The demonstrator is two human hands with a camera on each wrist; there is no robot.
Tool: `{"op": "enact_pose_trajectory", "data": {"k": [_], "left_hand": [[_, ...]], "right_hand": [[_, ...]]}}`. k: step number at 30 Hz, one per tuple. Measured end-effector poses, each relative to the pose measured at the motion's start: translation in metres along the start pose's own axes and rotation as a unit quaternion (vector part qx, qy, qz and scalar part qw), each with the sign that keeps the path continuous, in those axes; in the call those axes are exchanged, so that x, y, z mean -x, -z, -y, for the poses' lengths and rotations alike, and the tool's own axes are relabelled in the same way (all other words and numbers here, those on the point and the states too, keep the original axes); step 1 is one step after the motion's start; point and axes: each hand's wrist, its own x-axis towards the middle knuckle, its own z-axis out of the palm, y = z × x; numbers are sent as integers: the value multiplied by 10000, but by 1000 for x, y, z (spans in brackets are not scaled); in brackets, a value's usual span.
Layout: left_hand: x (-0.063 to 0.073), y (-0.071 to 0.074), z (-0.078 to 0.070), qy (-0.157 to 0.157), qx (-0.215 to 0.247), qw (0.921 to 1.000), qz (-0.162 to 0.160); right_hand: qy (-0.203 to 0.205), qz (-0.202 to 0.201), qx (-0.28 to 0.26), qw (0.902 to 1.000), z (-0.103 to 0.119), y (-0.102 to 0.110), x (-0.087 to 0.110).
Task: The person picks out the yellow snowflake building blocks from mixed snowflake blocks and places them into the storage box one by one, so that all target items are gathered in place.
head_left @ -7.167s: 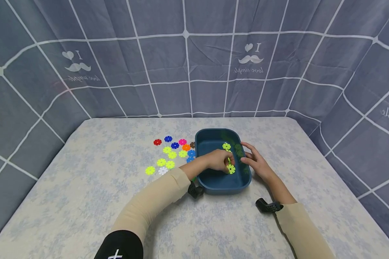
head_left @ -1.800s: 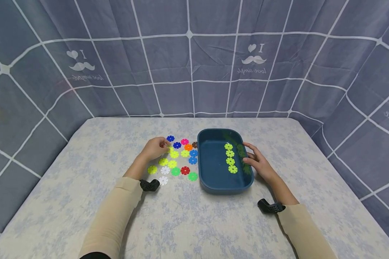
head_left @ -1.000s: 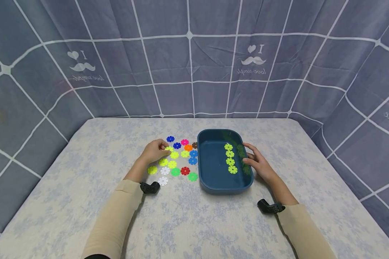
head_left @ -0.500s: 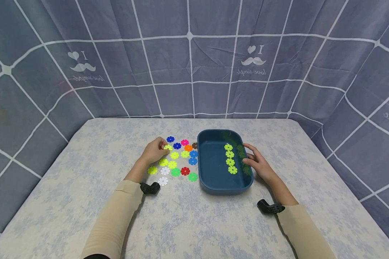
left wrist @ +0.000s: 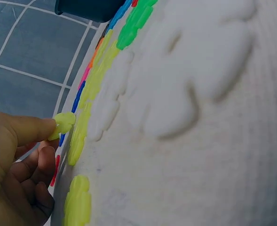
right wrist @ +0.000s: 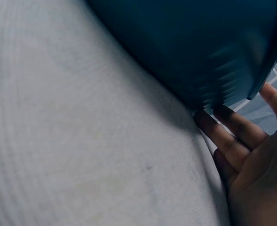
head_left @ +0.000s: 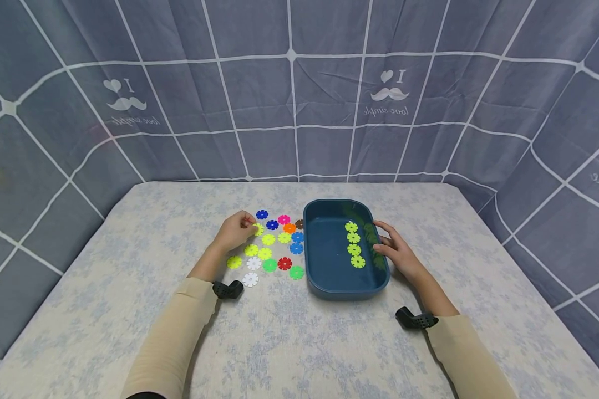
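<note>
My left hand (head_left: pixel 235 231) pinches a yellow-green snowflake disc (head_left: pixel 258 228) between thumb and fingertips, at the left of the loose discs. In the left wrist view this disc (left wrist: pixel 64 124) is tilted up at the thumb tip, with the other fingers curled below. My right hand (head_left: pixel 398 250) rests at the right side of a dark blue bin (head_left: pixel 346 292), fingers fairly straight. In the right wrist view its fingertips (right wrist: pixel 205 118) touch or nearly touch the bin's outer wall (right wrist: pixel 190 52). Inside the bin, several yellow-green discs (head_left: pixel 354 249) lie in a row.
Left of the bin lie loose discs: yellow-green (head_left: pixel 268 239), dark blue (head_left: pixel 272 224), pink (head_left: pixel 284 219), orange (head_left: pixel 289 228), light blue (head_left: pixel 297 248), green (head_left: pixel 297 272), red (head_left: pixel 284 263) and white (head_left: pixel 250 279). A brown disc (head_left: pixel 299 224) sits against the bin's left wall.
My left hand has left the bin, where a row of discs lies, and moved left to the loose discs. There it has taken hold of a yellow-green one. The right hand has stayed by the bin.
</note>
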Motion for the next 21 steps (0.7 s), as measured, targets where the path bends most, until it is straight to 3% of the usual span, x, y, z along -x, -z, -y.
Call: {"op": "enact_pose_trajectory", "data": {"k": [10, 21], "left_hand": [[0, 4, -4, 9, 137, 9999, 76], [6, 6, -22, -292, 138, 9994, 138]], "right_hand": [[-15, -10, -71, 10000, 2, -2, 1], [36, -16, -23, 10000, 2, -1, 0]]}}
